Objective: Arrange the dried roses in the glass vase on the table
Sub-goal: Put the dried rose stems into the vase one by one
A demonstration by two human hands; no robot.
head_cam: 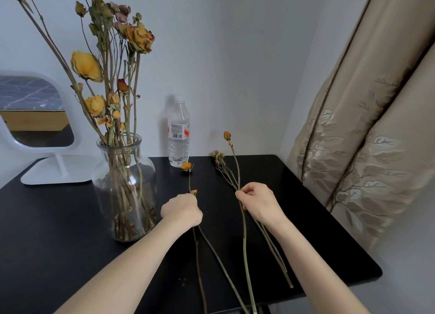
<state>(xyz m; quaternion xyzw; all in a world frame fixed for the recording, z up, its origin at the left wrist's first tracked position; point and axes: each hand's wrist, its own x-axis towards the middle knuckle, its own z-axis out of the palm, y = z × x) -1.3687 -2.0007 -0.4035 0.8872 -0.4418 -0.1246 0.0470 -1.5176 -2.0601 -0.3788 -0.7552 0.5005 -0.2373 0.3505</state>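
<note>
While most roses already stand in the vase at the table's left, I judge the job well along: my left hand grips a budded stem, my right hand pinches a taller stem, and loose stems lie under it. A bottle and a mirror stand behind; the crowded vase mouth may snag newcomers

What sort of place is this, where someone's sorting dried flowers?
Probably a room in a home, perhaps a bedroom corner: a small black table against a plain wall carries a white standing mirror, and a patterned beige curtain hangs beside it.
</note>
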